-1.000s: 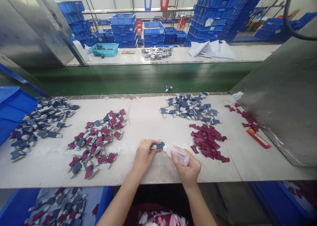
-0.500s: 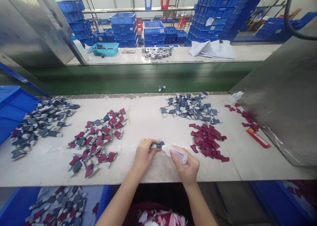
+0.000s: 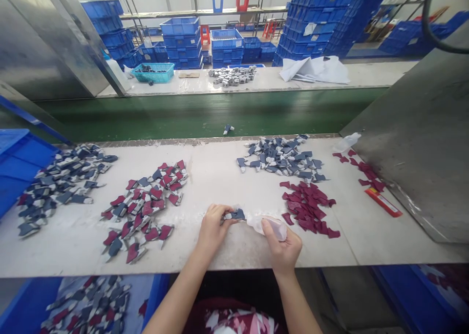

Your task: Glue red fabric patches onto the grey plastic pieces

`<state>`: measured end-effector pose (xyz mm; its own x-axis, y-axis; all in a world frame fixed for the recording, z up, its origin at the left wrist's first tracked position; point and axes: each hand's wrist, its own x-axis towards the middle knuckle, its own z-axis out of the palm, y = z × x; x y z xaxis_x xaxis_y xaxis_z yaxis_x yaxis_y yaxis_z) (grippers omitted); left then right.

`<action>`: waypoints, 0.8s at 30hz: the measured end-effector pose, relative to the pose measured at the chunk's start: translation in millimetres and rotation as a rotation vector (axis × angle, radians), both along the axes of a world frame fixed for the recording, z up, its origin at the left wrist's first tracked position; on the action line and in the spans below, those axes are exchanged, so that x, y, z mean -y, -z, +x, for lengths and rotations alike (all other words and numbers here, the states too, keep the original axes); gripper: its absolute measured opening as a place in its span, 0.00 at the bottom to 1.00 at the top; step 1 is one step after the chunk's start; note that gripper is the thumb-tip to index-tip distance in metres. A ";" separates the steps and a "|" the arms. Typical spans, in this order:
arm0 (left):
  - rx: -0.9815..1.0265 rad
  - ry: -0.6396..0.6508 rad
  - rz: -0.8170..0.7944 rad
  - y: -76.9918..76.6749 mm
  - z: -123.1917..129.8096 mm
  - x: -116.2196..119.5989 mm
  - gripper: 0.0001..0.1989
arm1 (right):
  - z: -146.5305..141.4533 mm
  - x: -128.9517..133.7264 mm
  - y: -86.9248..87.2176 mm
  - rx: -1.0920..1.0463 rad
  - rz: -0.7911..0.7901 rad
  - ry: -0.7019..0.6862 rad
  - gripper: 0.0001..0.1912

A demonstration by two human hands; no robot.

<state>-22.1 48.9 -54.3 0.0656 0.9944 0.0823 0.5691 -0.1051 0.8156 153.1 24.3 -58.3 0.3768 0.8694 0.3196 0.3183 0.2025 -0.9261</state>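
Note:
At the middle of the white table (image 3: pixel 216 177), my left hand (image 3: pixel 215 226) pinches a small dark blue and white piece (image 3: pixel 238 214). My right hand (image 3: pixel 284 246) is wrapped round a translucent squeeze bottle (image 3: pixel 273 228), whose tip points left, just right of the piece. Beside my right hand lies a pile of maroon pieces (image 3: pixel 309 207). Further back is a pile of blue and white pieces (image 3: pixel 282 158). Left of my left hand, maroon, blue and white pieces (image 3: pixel 146 202) are spread out.
More blue and white pieces (image 3: pixel 66 177) lie far left beside a blue crate (image 3: pixel 22 163). A red packet (image 3: pixel 383 202) and a second bottle (image 3: pixel 346 142) lie at right. Behind runs a green conveyor belt (image 3: pixel 164 114) carrying one small piece (image 3: pixel 228 129). A metal panel (image 3: pixel 421 143) stands at right.
My right hand has moved right with the bottle, and its tip is now apart from the piece. My left hand has stayed put. The piece on the belt has shifted left.

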 end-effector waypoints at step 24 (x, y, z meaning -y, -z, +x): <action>-0.262 0.130 0.086 -79.9 -48.6 -98.1 0.19 | -1.0 -38.4 -3.9 -0.171 -0.163 0.005 0.28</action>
